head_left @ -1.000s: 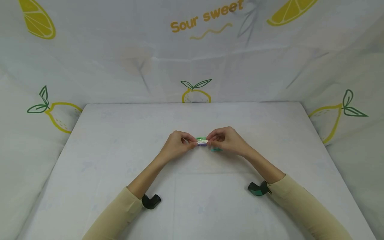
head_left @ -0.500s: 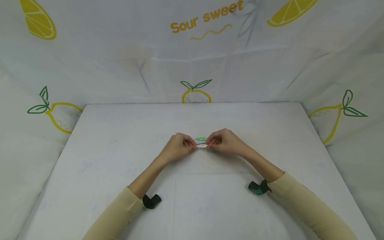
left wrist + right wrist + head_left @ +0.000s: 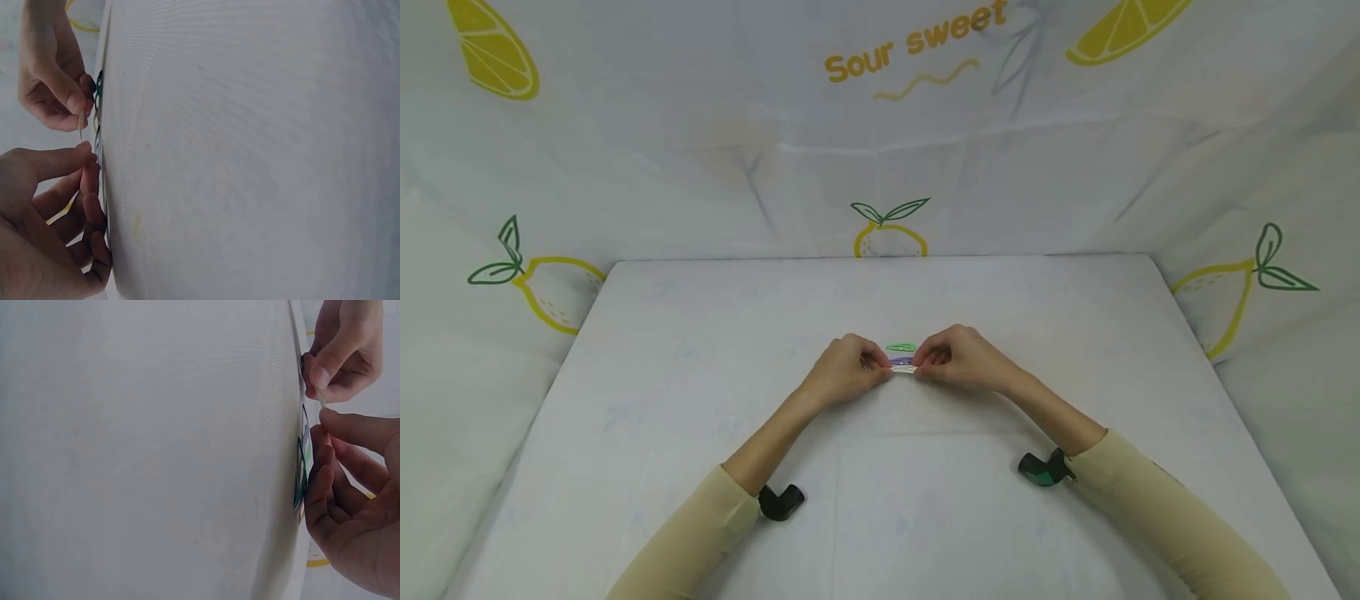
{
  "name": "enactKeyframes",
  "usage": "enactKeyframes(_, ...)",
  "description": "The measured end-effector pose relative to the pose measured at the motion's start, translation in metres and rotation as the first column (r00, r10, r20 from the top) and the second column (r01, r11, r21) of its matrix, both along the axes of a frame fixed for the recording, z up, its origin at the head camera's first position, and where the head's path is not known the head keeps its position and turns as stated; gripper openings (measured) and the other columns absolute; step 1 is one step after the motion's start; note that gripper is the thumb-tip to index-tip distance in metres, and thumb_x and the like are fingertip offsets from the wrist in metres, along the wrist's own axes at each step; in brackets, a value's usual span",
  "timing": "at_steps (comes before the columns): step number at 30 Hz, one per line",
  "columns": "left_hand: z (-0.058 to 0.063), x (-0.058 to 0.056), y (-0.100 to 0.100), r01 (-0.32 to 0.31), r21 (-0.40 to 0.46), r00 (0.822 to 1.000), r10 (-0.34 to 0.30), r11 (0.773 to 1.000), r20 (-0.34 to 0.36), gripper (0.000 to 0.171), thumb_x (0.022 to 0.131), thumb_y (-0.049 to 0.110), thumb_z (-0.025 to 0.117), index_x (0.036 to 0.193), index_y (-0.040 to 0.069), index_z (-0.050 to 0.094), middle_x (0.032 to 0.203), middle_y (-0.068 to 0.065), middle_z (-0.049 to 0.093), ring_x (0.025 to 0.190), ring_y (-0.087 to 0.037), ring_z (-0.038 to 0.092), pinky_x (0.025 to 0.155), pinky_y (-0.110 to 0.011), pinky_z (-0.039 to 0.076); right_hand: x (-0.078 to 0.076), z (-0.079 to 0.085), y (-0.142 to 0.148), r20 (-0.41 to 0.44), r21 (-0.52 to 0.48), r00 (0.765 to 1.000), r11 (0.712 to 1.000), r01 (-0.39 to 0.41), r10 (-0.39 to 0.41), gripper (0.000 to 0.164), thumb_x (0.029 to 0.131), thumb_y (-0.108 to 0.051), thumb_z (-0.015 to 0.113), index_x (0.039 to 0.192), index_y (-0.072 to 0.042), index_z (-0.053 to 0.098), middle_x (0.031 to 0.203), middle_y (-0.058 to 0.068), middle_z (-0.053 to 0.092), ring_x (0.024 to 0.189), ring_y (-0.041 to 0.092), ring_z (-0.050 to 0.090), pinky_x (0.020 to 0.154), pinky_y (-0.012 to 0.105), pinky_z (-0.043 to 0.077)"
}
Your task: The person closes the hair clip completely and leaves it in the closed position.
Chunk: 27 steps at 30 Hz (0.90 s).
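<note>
Both hands meet above the middle of the table. A thin white snap hair clip (image 3: 903,369) spans the small gap between them. My left hand (image 3: 847,368) pinches one end with thumb and fingertips, and my right hand (image 3: 961,358) pinches the other. Just behind it a purple hair clip (image 3: 901,361) shows in the head view. Farther back lies a green hair clip (image 3: 901,347). In the right wrist view a teal hair clip (image 3: 300,478) lies on the table beside the right fingers; the right hand hides it from the head view.
A white cloth covers the table (image 3: 880,500). Behind it hangs a white curtain (image 3: 700,167) printed with lemons and lettering. Black devices, one (image 3: 781,502) at the left wrist and one (image 3: 1045,468) at the right, stick out from the sleeves.
The white clip has come slightly toward the person, held in both hands, away from the green clip. The purple clip now shows behind it. The teal clip has become hidden in the head view.
</note>
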State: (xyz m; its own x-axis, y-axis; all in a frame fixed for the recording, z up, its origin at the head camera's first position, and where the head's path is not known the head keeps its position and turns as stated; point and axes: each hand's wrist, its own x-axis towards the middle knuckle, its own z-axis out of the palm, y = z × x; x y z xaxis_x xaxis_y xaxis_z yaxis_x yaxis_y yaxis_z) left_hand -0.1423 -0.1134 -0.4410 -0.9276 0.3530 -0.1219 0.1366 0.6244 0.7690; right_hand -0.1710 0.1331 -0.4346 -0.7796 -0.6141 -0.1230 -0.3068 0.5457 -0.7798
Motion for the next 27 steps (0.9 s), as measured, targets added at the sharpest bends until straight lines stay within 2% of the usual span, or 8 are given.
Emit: enactKeyframes(27, -0.0039, -0.0008, 0.0003, 0.016, -0.009, 1.0, -0.017, 1.0, -0.012, 0.005, 0.095, 0.011, 0.081, 0.093, 0.006, 0.083, 0.082, -0.003, 0.076, 0.071, -0.009, 0.058, 0.068, -0.024, 0.045, 0.0006, -0.0013, 0.0001, -0.033, 0.02, 0.999, 1.0, 0.0, 0.0, 0.005, 0.095, -0.008, 0.082, 0.099, -0.006, 0.083, 0.089, 0.004, 0.08, 0.078, 0.009, 0.065, 0.073, 0.019, 0.054)
